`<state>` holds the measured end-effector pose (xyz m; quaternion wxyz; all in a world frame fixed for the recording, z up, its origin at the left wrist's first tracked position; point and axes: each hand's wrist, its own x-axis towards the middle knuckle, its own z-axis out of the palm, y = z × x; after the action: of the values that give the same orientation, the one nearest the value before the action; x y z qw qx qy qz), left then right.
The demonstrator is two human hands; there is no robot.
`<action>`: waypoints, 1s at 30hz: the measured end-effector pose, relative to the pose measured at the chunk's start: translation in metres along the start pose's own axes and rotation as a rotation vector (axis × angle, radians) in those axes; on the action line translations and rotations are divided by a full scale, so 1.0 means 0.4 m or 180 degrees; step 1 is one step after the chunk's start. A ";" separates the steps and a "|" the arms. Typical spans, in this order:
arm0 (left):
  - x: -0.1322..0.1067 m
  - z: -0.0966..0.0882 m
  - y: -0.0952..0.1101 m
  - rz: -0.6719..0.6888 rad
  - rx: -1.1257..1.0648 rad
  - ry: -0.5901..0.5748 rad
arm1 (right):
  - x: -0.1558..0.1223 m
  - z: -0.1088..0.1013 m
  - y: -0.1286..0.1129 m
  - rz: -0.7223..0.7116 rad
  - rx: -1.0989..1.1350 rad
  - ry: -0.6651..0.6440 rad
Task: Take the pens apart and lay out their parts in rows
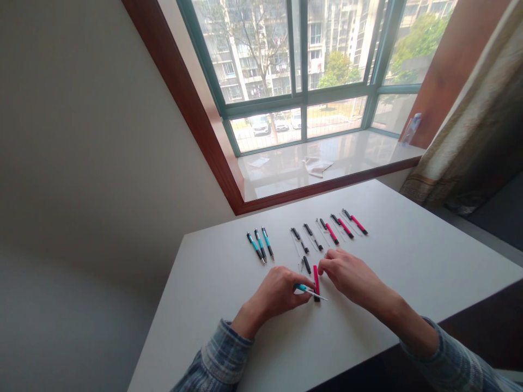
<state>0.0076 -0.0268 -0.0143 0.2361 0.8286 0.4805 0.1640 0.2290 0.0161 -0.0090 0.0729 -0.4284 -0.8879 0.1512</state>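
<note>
With my left hand I am pinching a slim teal-and-white pen piece between thumb and index finger, its thin pale end crossing in front of my landmark, the slender bright-pink barrel with a black end, which is lying on the smooth white tabletop. My right hand is hovering just right of the pink barrel, fingers curled and held close together; I cannot tell whether they are gripping anything. Left of the barrel's upper part, a short black pen part is resting. Three teal-and-black click pens are lying side by side farther left and beyond the barrel, while beyond it to the right, pink-and-black pen parts are lying in separate slanting groups.
</note>
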 end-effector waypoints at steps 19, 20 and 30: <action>-0.008 -0.028 -0.034 -0.0389 0.0337 0.0385 | -0.030 0.020 0.015 0.0131 0.0168 -0.0109; -0.008 -0.027 -0.036 -0.0411 0.0314 0.0403 | -0.031 0.021 0.013 0.0124 0.0187 -0.0109; -0.005 -0.019 -0.032 -0.0506 0.0030 0.0719 | -0.027 -0.007 0.047 0.0202 0.0503 0.0231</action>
<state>-0.0063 -0.0214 -0.0151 0.1887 0.7652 0.5689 0.2348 0.2502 0.0193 -0.0125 0.1337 -0.4544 -0.8559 0.2075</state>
